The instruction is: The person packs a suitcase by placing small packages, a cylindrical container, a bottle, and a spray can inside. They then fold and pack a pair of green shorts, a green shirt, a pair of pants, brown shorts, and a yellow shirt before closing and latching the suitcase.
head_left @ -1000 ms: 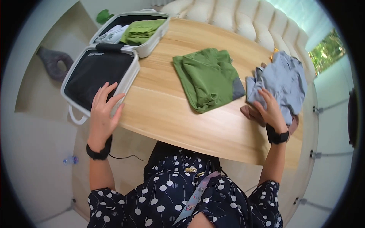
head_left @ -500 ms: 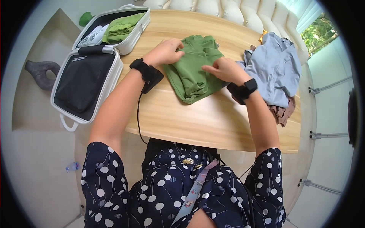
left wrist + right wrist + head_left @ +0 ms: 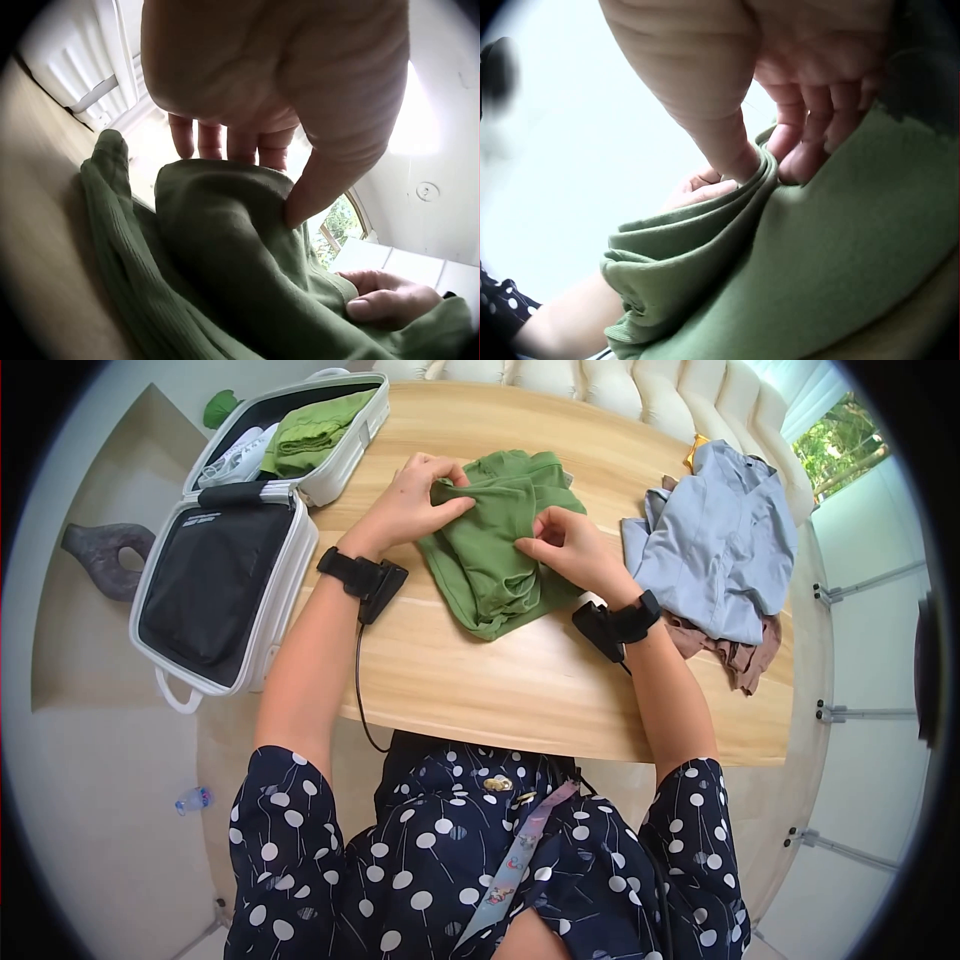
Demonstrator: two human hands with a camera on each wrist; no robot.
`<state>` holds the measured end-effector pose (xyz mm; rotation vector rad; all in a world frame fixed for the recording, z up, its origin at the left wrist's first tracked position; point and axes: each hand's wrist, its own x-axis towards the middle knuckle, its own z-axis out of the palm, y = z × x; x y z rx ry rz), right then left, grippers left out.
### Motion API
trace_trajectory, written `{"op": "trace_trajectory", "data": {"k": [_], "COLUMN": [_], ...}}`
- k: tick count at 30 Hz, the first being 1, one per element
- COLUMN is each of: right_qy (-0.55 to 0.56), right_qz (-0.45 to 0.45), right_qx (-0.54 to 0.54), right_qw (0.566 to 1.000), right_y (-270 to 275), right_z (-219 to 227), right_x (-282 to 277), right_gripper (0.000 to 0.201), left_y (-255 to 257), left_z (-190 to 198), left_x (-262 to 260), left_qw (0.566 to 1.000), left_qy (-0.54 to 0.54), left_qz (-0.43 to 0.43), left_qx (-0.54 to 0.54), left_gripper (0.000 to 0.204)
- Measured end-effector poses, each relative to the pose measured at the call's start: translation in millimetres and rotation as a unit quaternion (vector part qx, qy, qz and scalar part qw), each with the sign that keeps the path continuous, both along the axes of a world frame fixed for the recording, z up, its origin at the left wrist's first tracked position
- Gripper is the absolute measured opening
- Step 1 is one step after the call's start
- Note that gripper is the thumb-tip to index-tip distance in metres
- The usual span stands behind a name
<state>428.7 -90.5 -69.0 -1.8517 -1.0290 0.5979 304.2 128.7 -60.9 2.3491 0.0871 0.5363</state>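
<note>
A folded green garment (image 3: 490, 565) lies on the wooden table in front of me. At its far left edge my left hand (image 3: 412, 503) pinches the cloth; in the left wrist view the thumb is on the near side of the raised fold (image 3: 232, 217) and the fingers are behind it. My right hand (image 3: 578, 552) grips the garment's right part. Seen from the right wrist, several stacked layers (image 3: 705, 225) of green cloth are pinched between that thumb and the fingers.
On the left an open white suitcase (image 3: 305, 560) holds a lighter green folded cloth (image 3: 315, 435), white shoes (image 3: 240, 458) and a black lining panel (image 3: 212, 585). A blue-grey shirt (image 3: 720, 550) lies over brown cloth (image 3: 745, 660) at the table's right. A cable (image 3: 360, 690) hangs from my left wrist.
My left hand has moved from the suitcase, and my right from the blue-grey shirt, to the green garment. Both now pinch it, and its left edge is raised.
</note>
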Motion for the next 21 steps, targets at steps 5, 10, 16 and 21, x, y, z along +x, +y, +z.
{"op": "trace_trajectory", "data": {"k": [5, 10, 16, 21], "right_qy": [0.047, 0.047, 0.014, 0.148], "right_qz": [0.03, 0.004, 0.079, 0.149], "right_qx": [0.078, -0.066, -0.085, -0.026], "right_qw": [0.995, 0.997, 0.993, 0.977], "right_y": [2, 0, -3, -3], "right_z": [4, 23, 32, 28], "right_x": [-7, -36, -47, -43], "right_gripper": [0.029, 0.061, 0.065, 0.067], "left_y": [10, 16, 21, 29], "left_z": [-5, -17, -8, 1], "left_x": [1, -3, -10, -24], "left_qw": [0.993, 0.966, 0.972, 0.972], "left_qy": [0.03, 0.059, 0.059, 0.059], "left_qz": [-0.038, -0.039, -0.016, -0.021], "left_qx": [-0.105, -0.249, -0.226, -0.228], "left_gripper": [0.022, 0.017, 0.019, 0.017]}}
